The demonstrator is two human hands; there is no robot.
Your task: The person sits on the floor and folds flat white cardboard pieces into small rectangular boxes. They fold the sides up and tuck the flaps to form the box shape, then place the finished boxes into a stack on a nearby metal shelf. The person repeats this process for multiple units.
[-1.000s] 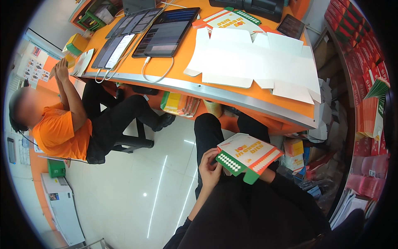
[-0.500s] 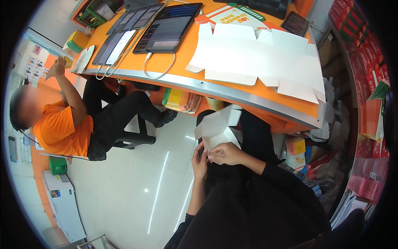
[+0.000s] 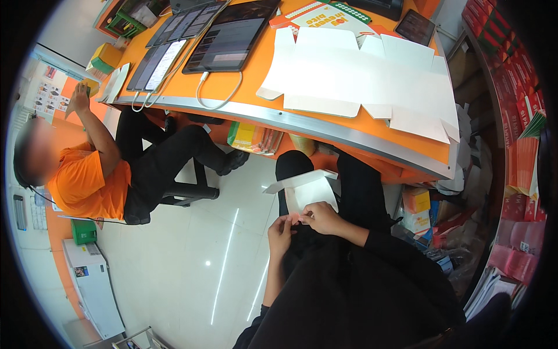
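A small, partly folded carton [image 3: 310, 194] with a white inside rests over my lap, one panel standing out across its far side. At its near left corner shows a small pinkish-red piece, perhaps a flap of the carton. My left hand [image 3: 280, 234] pinches this corner between thumb and fingers. From the other side, my right hand [image 3: 323, 218] closes its fingertips on the same spot, lying over the carton's near edge. Both hands nearly meet there. Large flat white carton blanks [image 3: 360, 81] lie stacked on the orange table above my knees.
The table's metal edge [image 3: 279, 113] runs in front of my knees. On top are a tablet [image 3: 229, 41], phones [image 3: 165, 64] with white cables and a printed card [image 3: 328, 17]. A co-worker [image 3: 93, 180] sits at left, holding something up. Red packages [image 3: 526, 116] fill shelving at right.
The carton's raised panel has tipped down and flattened outward, showing more of the inside. Both hands stay at the near corner, where a pinkish piece now shows. The co-worker's raised hands shifted slightly.
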